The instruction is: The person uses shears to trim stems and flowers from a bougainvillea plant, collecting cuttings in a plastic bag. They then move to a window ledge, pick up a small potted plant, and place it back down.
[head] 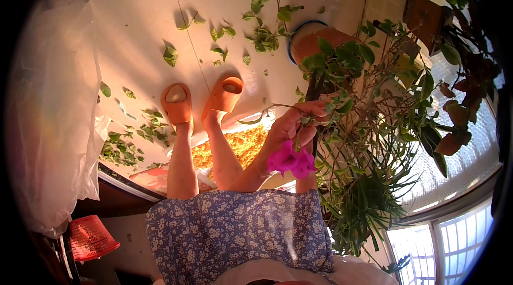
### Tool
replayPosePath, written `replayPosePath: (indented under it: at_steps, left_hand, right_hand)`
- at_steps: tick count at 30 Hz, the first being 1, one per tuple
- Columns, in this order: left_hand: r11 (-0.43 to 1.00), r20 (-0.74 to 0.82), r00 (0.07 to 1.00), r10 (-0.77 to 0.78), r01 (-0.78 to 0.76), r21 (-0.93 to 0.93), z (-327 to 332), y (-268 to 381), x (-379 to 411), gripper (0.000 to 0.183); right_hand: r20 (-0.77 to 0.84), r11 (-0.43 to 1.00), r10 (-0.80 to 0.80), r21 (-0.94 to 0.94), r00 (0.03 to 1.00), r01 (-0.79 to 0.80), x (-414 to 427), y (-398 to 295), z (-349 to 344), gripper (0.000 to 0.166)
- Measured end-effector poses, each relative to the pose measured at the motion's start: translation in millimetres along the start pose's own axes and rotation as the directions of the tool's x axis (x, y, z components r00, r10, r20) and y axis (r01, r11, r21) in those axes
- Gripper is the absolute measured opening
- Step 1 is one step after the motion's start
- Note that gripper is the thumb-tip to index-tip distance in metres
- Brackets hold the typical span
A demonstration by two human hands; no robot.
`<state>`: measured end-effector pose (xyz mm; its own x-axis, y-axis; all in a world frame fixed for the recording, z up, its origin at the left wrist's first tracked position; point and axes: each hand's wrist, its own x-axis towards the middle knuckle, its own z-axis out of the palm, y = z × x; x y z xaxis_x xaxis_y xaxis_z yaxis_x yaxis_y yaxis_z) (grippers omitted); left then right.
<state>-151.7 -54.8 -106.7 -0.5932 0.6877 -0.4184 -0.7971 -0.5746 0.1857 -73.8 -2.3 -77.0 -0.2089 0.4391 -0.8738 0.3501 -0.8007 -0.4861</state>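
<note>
My left hand (282, 126) pinches a thin leafy stem (280, 105) with magenta bougainvillea bracts (291, 160) hanging below the fingers. Largely hidden behind it, my right hand (310, 146) is closed on dark-bladed shears (315, 86). The blades point away from me, up among the leaves of a potted bougainvillea (348, 58). Whether they touch a stem cannot be told. Both hands are at the left side of this plant, whose tangled thin branches spread to the right.
A terracotta-coloured pot (320, 40) stands beyond the hands. Cut leaves (170, 55) and a flowering sprig (278, 0) lie on the pale floor. My feet wear orange slippers (178, 102). Plastic sheeting (56, 116) hangs left, above a red basket (90, 237). Spiky-leaved foliage (368, 200) grows right.
</note>
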Motion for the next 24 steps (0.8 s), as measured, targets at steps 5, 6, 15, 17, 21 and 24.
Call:
replayPosePath:
  at_steps: [5,6,15,17,21,24]
  left_hand:
    - [0.999,0.001,1.0,0.009,-0.009,-0.031,3.8,3.1,3.0,0.03]
    - [1.0,-0.001,1.0,0.008,-0.008,-0.029,3.7,3.8,2.9,0.03]
    - [0.999,0.013,1.0,0.026,-0.026,0.026,0.7,-0.6,4.0,0.027]
    - [0.998,-0.002,1.0,0.022,-0.022,0.061,-5.9,0.4,4.5,0.027]
    - [0.987,-0.07,0.997,-0.018,0.029,0.161,-17.8,4.5,2.9,0.027]
    - [0.944,-0.152,0.988,-0.039,0.086,0.319,-36.2,-1.9,2.0,0.027]
  right_hand:
    - [0.001,0.999,0.009,-0.041,1.0,-0.009,-2.7,1.3,-1.6,0.051]
    - [0.005,0.999,0.012,-0.049,1.0,-0.011,-3.3,2.4,-1.8,0.051]
    - [0.007,0.987,0.031,-0.157,0.999,-0.03,-9.9,10.4,-5.8,0.052]
    - [0.021,0.983,0.048,-0.18,0.999,-0.043,-9.5,16.5,-8.0,0.052]
    - [0.026,0.963,0.068,-0.262,0.997,-0.059,-14.4,21.6,-10.7,0.053]
    - [0.026,0.954,0.075,-0.292,0.997,-0.064,-19.3,25.8,-11.8,0.054]
